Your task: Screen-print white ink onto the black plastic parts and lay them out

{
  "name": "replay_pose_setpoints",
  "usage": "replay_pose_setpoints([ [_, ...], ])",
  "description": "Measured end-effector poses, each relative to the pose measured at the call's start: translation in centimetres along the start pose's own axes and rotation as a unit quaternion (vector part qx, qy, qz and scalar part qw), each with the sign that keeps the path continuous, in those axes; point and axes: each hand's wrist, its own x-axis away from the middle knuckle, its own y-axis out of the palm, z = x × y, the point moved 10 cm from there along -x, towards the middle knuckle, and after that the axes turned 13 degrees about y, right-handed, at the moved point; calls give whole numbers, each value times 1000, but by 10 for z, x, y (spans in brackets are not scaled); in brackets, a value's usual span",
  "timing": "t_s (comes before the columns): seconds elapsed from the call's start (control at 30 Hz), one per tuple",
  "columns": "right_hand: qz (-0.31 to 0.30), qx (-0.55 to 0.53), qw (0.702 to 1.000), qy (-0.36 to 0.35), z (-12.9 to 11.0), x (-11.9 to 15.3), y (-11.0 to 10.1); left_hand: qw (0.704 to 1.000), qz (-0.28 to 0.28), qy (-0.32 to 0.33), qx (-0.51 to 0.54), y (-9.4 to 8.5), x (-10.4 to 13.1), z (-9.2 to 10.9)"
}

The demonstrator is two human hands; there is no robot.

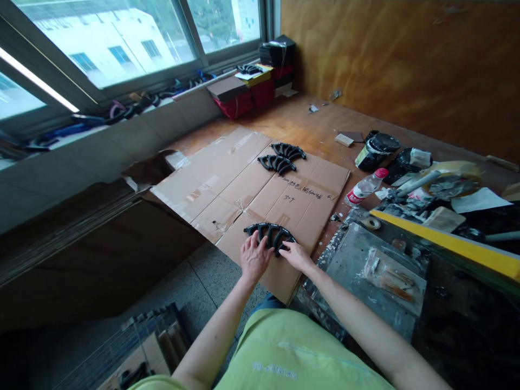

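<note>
On the near part of the flattened cardboard [309,216] lies a fan-shaped row of black curved pieces [268,226]. My left hand [255,257] rests on the row's left side, fingers bent over one piece and thumb toward the middle. At the right end my right hand [297,257] has its thumb and fingers closed around the edge of a piece. The exact contact under the fingertips is partly hidden. Farther up the cardboard are two similar black fans, an upper one [289,150] and a lower one [277,163], close together beside handwritten marks.
To the right stand a red-capped bottle [366,187], a paint-smeared can [377,149] and a cluttered tray with a yellow edge [450,238]. A grey board [374,271] holds a small plastic bag. Red boxes [244,97] sit by the window at the back.
</note>
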Motion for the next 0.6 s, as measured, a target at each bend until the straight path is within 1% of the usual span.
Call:
replay_pose_setpoints([
  [0.1,-10,-47,998,32,4,-3,2,999,-21,-7,33,16,6,21],
  [0.17,-11,-73,996,52,5,-3,4,998,-40,-29,49,27,2,25],
  [0.27,-2,-110,991,73,6,-2,6,996,-64,-41,51,34,-12,22],
  [0.37,5,-156,984,80,2,-9,11,997,-69,-12,39,29,-33,11],
  [0.43,17,-188,979,72,-8,-24,10,998,-50,10,21,20,-53,-2],
  [0.47,29,-201,977,63,-17,-35,7,999,-39,23,11,16,-68,-10],
  [0.53,56,-218,973,44,-38,-63,-5,999,-22,45,-7,9,-104,-27],
  [0.6,80,-227,970,25,-63,-96,-22,998,-17,58,-17,6,-149,-44],
])
